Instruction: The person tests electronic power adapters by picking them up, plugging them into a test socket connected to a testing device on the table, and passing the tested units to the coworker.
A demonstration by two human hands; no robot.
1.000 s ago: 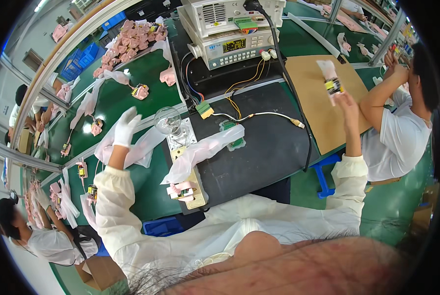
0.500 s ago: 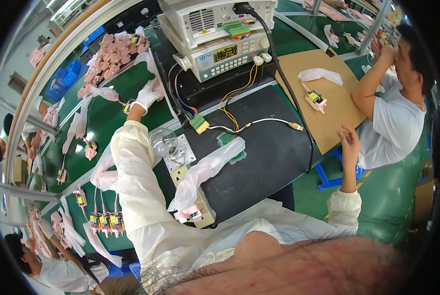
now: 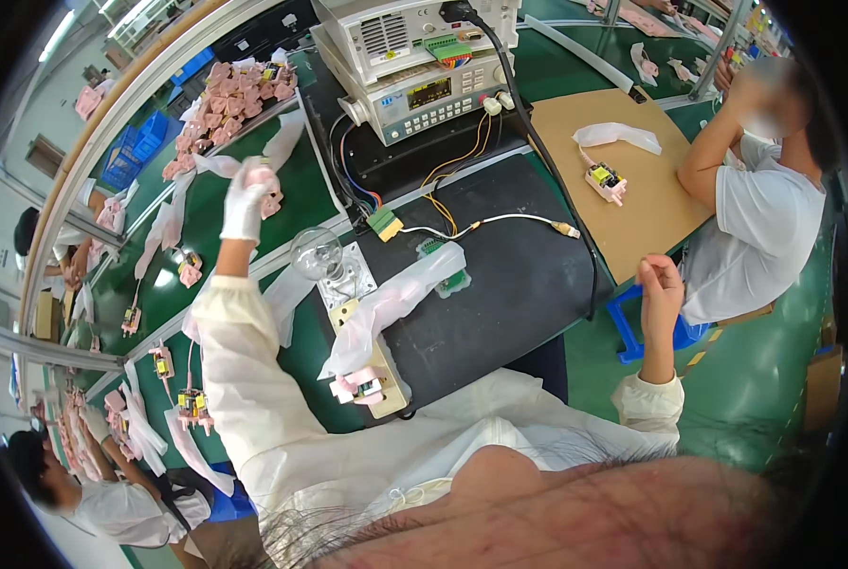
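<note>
My left hand (image 3: 244, 207), in a white glove, is over the green table at the left. Its fingers are closed on a pink plastic part (image 3: 270, 196), mostly covered by the glove. A white film sleeve (image 3: 284, 142) lies just behind that hand. My bare right hand (image 3: 662, 284) is raised off the right end of the black mat (image 3: 528, 284), fingers curled in and nothing visible in them. Between my arms, a pink plug-like part with a small circuit (image 3: 359, 384) sits on a beige socket strip (image 3: 389, 403); its white sleeve (image 3: 395, 308) stretches across the mat.
A clear bulb (image 3: 316, 254) stands beside the socket strip. Stacked test instruments (image 3: 433, 100) are behind the mat, with a black cable (image 3: 547, 156) running down its right side. Cardboard (image 3: 599, 123) bears another circuit part (image 3: 605, 183). A co-worker (image 3: 760, 218) sits at the right.
My left hand has moved left and nearer, and now stands upright around the pink part. My right hand has shifted slightly left and down, its fingers curling in.
</note>
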